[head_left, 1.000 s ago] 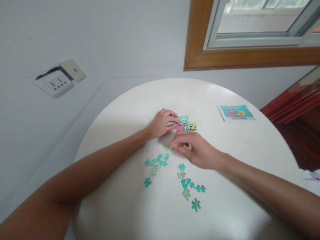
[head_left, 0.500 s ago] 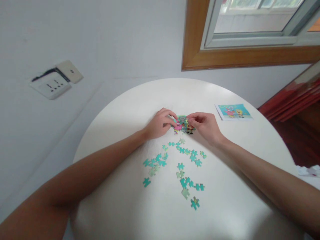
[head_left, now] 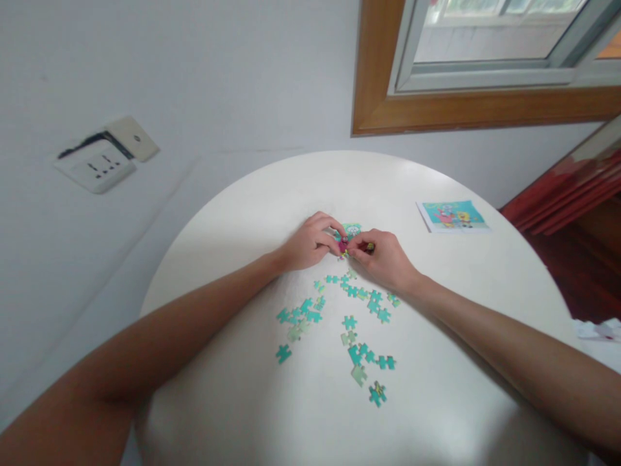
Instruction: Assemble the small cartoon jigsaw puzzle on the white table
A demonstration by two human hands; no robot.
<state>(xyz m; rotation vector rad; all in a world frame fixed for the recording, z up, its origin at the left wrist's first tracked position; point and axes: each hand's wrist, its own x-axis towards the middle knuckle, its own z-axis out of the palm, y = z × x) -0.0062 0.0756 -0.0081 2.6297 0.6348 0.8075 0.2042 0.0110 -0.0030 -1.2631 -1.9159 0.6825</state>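
Observation:
A partly joined jigsaw puzzle (head_left: 352, 228) lies flat beyond the middle of the white table, with a pink figure and teal background showing. My left hand (head_left: 310, 243) has its thumb and fingers curled onto the puzzle's left side. Bent over the lower right part, my right hand (head_left: 383, 257) pinches at the puzzle with thumb and forefinger and covers much of that side. Whether a separate piece is between those fingertips is hidden. Closer to me, several loose teal and pale green jigsaw pieces (head_left: 374, 305) lie scattered in strings and clusters.
The round white table (head_left: 233, 388) stands against the wall. A picture sheet (head_left: 453, 217) with a pink and a yellow figure lies at its right back. Left on the wall is a socket (head_left: 99, 167). A wood-framed window (head_left: 373, 116) and a red curtain (head_left: 567, 188) are at the right.
My right hand has moved left and slightly nearer to me, from the puzzle's upper right edge to its lower middle. The left hand stays at the left side.

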